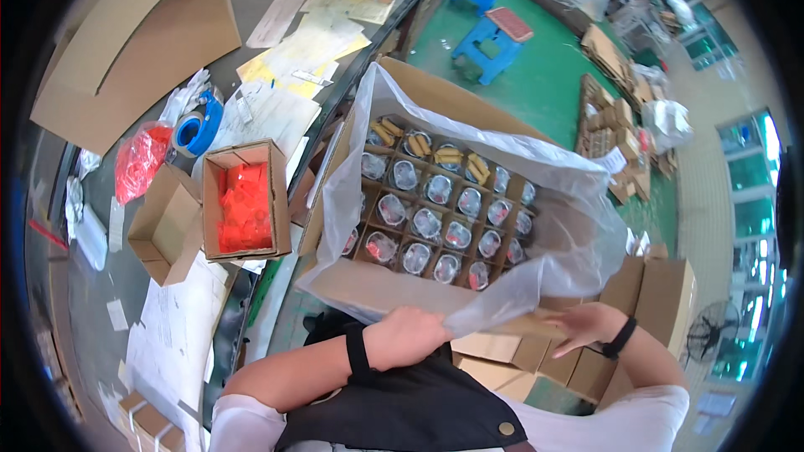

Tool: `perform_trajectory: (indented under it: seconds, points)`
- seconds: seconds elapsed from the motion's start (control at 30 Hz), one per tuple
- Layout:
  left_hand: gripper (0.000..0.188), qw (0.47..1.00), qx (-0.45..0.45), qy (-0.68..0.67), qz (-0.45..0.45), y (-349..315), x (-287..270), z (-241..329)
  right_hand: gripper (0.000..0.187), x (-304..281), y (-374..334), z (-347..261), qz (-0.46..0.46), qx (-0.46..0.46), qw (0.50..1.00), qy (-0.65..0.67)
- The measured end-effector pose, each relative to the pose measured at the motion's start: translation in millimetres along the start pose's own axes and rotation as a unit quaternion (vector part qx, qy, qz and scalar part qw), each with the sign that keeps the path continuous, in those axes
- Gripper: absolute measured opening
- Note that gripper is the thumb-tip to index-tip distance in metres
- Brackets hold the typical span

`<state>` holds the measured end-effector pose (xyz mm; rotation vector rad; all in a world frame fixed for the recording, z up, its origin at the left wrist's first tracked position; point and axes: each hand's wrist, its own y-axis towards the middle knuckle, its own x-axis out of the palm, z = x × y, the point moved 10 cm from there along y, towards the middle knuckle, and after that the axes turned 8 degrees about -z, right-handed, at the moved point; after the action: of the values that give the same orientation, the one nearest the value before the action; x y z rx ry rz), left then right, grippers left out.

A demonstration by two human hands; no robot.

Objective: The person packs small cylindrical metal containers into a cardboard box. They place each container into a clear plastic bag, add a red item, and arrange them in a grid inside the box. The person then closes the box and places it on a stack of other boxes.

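A large open carton [469, 100] with a clear plastic liner [578, 264] stands in front of me. Inside it, cardboard dividers make a grid of cells holding several clear, rounded plastic-looking pieces [438, 188], some with red bits in them. Across the far row lie tan, stick-like pieces [477, 167]. My left hand [408, 336] is closed at the carton's near edge, on the liner's gathered rim. At the near right edge my right hand [589, 326] has its fingers stretched out and thumb apart, next to the carton wall.
Left on the workbench stand a small carton of red pieces [243, 201], an empty small carton [172, 234], a blue tape dispenser [197, 127] and a red plastic bag [141, 163]. Blue stools [490, 46] are beyond. Open cartons [645, 301] stand right; a fan [712, 331] is behind.
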<state>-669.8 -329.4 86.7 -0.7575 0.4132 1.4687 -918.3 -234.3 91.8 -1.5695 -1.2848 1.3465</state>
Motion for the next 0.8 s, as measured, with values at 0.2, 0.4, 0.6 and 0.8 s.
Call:
perform_trajectory:
  seconds: [0.2, 0.4, 0.6, 0.8]
  points:
    - [0.034, 0.982, 0.119, -0.022, 0.145, -99.5, 17.3, 35.6, 0.059, 22.4, -86.4, -59.4, 0.170, 0.208, 0.954, 0.132]
    - [0.036, 0.939, -0.106, -0.167, 0.279, -274.4, 66.0, -54.9, 0.032, -42.7, 42.5, -351.5, 0.243, -0.402, 0.707, 0.529]
    - [0.036, 0.708, -0.436, -0.211, 0.514, -535.8, 179.2, -76.5, 0.041, -157.6, 182.7, -633.0, 0.438, -0.519, 0.733, -0.050]
    - [0.036, 0.497, -0.474, -0.259, 0.680, -612.6, 263.4, -0.1, 0.031, -212.8, 345.9, -717.4, 0.356, -0.299, 0.843, -0.270]
